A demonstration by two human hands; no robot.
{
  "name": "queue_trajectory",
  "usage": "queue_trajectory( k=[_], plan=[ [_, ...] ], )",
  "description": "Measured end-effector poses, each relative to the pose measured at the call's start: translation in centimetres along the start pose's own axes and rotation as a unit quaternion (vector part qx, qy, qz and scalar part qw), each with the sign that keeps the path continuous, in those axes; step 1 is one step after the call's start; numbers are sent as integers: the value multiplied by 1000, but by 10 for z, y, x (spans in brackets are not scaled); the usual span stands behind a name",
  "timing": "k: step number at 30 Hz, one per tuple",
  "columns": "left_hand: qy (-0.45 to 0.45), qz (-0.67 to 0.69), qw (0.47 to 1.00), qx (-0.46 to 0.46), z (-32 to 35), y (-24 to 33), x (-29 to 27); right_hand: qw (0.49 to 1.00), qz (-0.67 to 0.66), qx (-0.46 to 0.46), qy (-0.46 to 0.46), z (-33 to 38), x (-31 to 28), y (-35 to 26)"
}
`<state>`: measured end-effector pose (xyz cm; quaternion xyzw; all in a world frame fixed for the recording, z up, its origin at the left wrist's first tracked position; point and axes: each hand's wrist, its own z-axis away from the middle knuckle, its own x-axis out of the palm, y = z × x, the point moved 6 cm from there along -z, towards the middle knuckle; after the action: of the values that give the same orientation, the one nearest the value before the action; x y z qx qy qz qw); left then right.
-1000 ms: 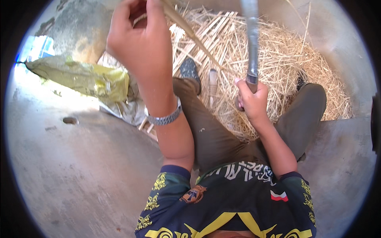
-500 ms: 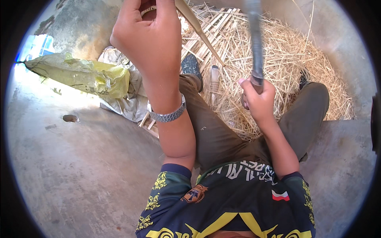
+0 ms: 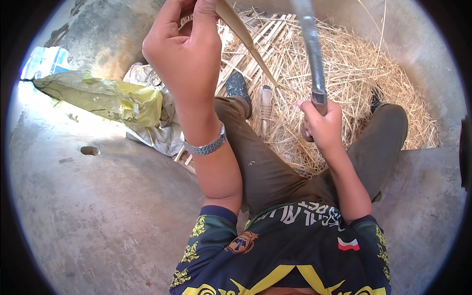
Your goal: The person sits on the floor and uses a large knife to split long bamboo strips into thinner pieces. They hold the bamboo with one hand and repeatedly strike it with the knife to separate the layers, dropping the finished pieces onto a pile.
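Observation:
My left hand (image 3: 189, 59) is raised near the camera, fingers closed on a thin tan bamboo strip (image 3: 246, 37) that slants down to the right toward the pile. A metal wristband (image 3: 206, 146) circles that wrist. My right hand (image 3: 322, 123) grips the handle of a long grey metal blade (image 3: 309, 44) that points up and out of the top of the view. Both hands hang over my knees in brown trousers (image 3: 260, 167). Below them lies a heap of pale bamboo shavings (image 3: 344, 73).
A bundle of cut bamboo slats (image 3: 265, 37) lies at the back of the pile. A yellow-green plastic sack (image 3: 103, 98) and grey sacking (image 3: 157, 137) lie on the left. I sit on bare concrete floor (image 3: 98, 211); a small hole (image 3: 90, 150) marks it.
My left hand has drawn the bamboo strip upward and nearer the camera. My right hand and the blade have shifted slightly right.

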<state>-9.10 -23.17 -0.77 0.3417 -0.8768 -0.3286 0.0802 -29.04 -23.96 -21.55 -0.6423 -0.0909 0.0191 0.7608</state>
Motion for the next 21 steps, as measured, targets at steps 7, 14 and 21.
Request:
queue_trajectory(
  k=[7, 14, 21],
  plan=[
    [-28, 91, 995, -5, 1, -17, -3, 988, 67, 108, -93, -6, 19, 31],
    [-20, 82, 996, 15, -1, -24, -7, 996, 63, -67, 10, 11, 8, -10],
    [25, -2, 999, 25, -3, -31, -13, 980, 146, 119, -68, -19, 11, 66]
  ],
)
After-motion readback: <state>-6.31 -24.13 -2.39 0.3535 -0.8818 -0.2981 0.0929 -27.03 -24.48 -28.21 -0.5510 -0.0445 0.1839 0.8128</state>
